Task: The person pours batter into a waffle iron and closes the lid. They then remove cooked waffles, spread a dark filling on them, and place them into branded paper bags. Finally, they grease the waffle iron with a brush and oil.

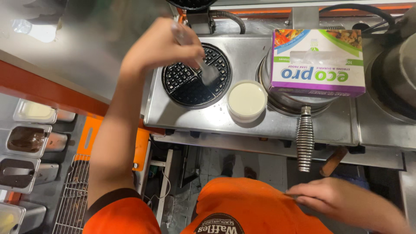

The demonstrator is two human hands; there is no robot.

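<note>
Left hand (162, 45), grip closed on brush (203, 69), bristles on open waffle iron (195, 76); batter tub (247, 100) just right. Right hand (331, 199) near, fingers loosely open, against orange shirt (242, 203).

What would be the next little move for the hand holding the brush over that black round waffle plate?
Probably sweep the clear-handled brush in the left hand on across the black round waffle plate: its bristles touch only the right half, so the rest likely remains unbrushed.

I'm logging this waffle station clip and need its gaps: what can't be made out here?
Head view only:
- Brush over the round black waffle plate: motion-blurred; the left hand covers its handle.
- Right hand: blurred, contents unclear.
- Second round steel iron: hidden under the cardboard glove box.
</note>
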